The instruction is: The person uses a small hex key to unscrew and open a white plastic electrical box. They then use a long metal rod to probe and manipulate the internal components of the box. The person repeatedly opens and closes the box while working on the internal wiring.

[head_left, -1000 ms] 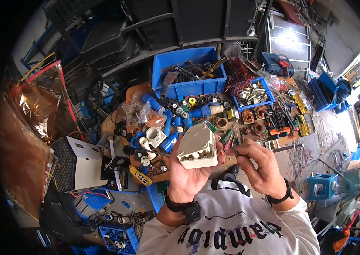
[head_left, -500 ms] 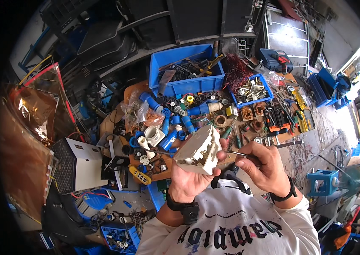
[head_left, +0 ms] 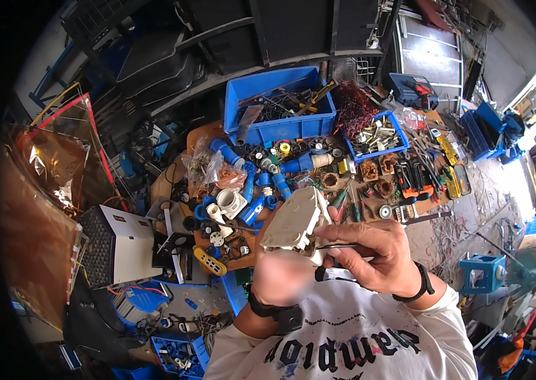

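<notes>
My left hand (head_left: 284,275), partly blurred, holds a cream plastic housing (head_left: 288,220) from underneath, tilted, with the lid slightly apart from the base along one edge. My right hand (head_left: 382,256) pinches a thin dark metal tool (head_left: 341,246), its end reaching into the housing's right side, and the index finger lies against or beside that side. Just beyond the housing are blue pipe fittings (head_left: 282,183), white fittings (head_left: 230,201) and green-handled hand tools (head_left: 356,206).
A cluttered wooden bench (head_left: 197,134) carries a large blue crate (head_left: 280,132), a smaller blue tray (head_left: 377,152) of metal parts, tool sets (head_left: 415,180) and a drill case (head_left: 401,92). A blue stool (head_left: 480,272) stands right; a dark cabinet with white front (head_left: 129,244) is left.
My right hand has moved left onto the housing, bringing the thin tool to its open edge. The housing has shifted slightly and turned in my left hand.
</notes>
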Tool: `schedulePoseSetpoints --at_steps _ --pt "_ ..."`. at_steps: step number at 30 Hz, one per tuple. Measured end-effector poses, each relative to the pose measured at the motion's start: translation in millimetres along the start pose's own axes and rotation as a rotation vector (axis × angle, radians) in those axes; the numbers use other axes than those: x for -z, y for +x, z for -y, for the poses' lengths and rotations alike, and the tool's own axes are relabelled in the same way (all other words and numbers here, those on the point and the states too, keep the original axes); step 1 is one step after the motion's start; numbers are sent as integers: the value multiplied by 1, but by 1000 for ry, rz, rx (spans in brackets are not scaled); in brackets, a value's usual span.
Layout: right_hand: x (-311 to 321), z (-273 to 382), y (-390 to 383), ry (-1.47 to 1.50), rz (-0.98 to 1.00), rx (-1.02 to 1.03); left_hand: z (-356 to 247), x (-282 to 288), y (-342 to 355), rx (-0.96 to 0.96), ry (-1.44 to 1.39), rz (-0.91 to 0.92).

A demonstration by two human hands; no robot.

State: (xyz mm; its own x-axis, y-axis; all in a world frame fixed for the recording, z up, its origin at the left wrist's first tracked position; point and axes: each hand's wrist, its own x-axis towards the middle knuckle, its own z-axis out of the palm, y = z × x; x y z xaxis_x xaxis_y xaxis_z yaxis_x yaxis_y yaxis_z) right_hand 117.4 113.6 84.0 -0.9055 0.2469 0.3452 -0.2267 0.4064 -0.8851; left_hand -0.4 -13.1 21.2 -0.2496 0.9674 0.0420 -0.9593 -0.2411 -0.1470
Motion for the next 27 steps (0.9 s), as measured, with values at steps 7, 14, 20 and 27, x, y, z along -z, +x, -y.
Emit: schedulePoseSetpoints --at_steps 7,14,20,27 --pt "-3 -8 0 41 23 52 1 -1 -3 -57 51 -2" --pt "-5 -14 -3 206 39 -44 2 0 -6 -15 -36 -49" --pt "-1 -8 -5 133 -66 3 4 8 -4 86 -229 70" --pt "9 -14 -18 158 -128 -111 7 2 -3 124 -222 123"
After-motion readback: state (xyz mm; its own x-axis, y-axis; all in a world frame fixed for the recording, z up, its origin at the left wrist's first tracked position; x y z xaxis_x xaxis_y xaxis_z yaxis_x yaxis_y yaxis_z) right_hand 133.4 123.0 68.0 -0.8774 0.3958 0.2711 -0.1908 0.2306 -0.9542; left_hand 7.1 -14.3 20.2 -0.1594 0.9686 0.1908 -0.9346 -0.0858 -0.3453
